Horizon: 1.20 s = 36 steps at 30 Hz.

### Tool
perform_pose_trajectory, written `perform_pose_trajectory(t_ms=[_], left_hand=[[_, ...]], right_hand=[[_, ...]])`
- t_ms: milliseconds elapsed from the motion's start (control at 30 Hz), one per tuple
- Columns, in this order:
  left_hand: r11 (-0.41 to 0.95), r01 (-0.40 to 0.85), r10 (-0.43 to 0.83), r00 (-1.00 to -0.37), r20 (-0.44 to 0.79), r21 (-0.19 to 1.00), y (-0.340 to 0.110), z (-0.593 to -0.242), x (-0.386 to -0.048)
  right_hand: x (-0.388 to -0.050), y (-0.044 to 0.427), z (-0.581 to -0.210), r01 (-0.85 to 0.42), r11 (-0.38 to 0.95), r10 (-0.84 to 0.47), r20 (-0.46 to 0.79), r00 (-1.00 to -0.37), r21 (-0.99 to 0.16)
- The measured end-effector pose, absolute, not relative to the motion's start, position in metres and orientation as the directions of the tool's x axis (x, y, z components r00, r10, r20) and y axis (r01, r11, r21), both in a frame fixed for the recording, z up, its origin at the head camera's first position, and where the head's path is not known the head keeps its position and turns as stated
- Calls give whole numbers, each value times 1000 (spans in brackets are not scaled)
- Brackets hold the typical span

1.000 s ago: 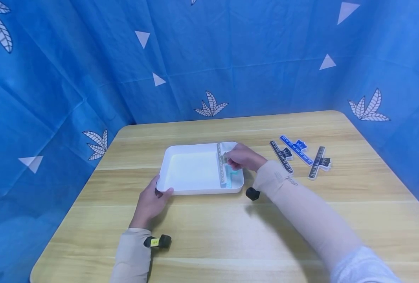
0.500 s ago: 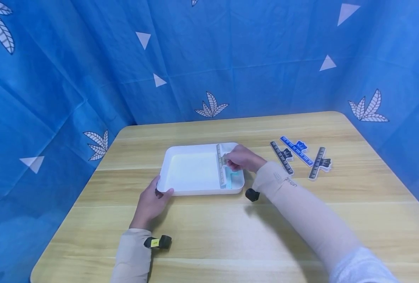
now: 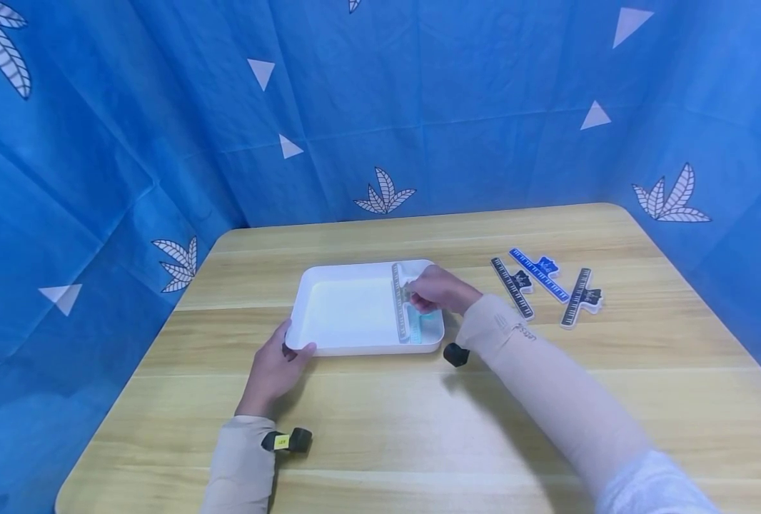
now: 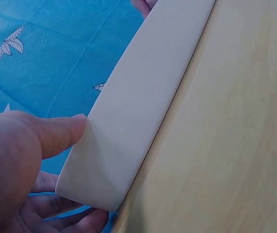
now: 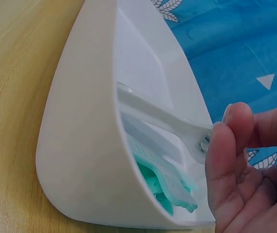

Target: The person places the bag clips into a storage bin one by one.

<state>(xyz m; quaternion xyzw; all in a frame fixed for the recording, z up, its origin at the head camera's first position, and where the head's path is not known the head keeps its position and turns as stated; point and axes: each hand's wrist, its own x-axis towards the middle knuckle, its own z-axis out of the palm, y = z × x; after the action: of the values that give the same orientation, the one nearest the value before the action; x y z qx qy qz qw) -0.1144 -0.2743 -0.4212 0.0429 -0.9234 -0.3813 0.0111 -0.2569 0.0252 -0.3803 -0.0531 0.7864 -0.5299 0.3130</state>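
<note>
My left hand [image 3: 276,370] grips the near left corner of the white tray [image 3: 348,307], thumb on its near wall in the left wrist view [image 4: 99,131]. At the tray's right end my right hand [image 3: 437,288] pinches a pale grey ruler-like clip [image 3: 400,303] by its handle, seen close up in the right wrist view [image 5: 158,116]. The clip lies low inside the tray; whether it touches the bottom I cannot tell. Beside it is a teal clip [image 5: 170,182], partly hidden by my right hand in the head view.
Right of the tray, on the wooden table [image 3: 380,414], lie a black clip [image 3: 511,287], a blue clip [image 3: 539,275] and another black clip [image 3: 575,298]. A blue patterned cloth [image 3: 457,107] hangs behind the table.
The pale clip and my right hand have shifted very slightly left. My left hand keeps its grip on the tray.
</note>
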Motion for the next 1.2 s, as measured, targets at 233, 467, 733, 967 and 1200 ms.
perform_pose_trajectory(t_ms=[233, 467, 733, 967, 1200], left_hand=[[709, -69, -91, -996, -6, 702, -274, -423, -115], [700, -59, -86, -996, 3, 712, -274, -423, -115], [693, -64, -85, -996, -6, 718, -273, -421, -114], [698, -59, -84, -996, 0, 714, -273, -421, -114], [695, -62, -89, -996, 0, 717, -272, -422, -115]], right_hand=[[-256, 23, -378, 232, 474, -391, -439, -809, -849], [-255, 21, -376, 235, 489, -383, -449, -807, -840], [-255, 19, -377, 262, 490, -363, -468, -806, -832], [-256, 20, -380, 226, 521, -374, -458, -806, -823], [-259, 21, -383, 193, 548, -376, -446, -812, -814]])
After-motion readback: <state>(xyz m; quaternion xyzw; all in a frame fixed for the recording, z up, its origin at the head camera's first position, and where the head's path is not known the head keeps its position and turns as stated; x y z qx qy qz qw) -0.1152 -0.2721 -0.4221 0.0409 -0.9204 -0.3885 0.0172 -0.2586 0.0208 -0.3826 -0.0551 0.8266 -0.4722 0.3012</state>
